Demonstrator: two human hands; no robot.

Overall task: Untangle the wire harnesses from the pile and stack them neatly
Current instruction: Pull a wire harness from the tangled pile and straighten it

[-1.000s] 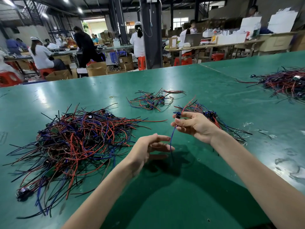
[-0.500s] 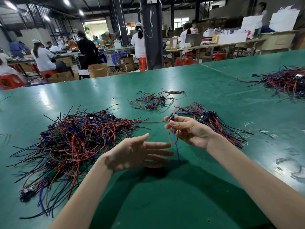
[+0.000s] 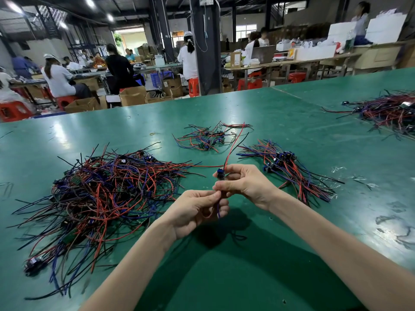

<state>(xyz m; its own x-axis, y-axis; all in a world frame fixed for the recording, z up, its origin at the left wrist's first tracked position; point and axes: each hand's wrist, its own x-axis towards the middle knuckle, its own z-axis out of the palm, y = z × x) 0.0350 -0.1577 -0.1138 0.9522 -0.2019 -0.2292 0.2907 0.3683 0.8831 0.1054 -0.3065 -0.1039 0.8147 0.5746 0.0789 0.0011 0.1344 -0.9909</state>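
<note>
A big tangled pile of red, blue and black wire harnesses lies on the green table at the left. My right hand pinches one harness by its small blue component above the table's middle. Its red and black wires rise up and away; its blue wire hangs down. My left hand pinches those lower wires just below the right hand. A neater stack of harnesses lies right of my hands, with its components together.
A small loose bunch of harnesses lies farther back in the middle. Another heap sits at the far right. Scraps of clear plastic dot the table's right side. People work at benches beyond the table's far edge.
My left hand went from open and flat to pinching the harness wires under my right hand. The right hand lifted the harness, and its red and black wires now stick upward.
</note>
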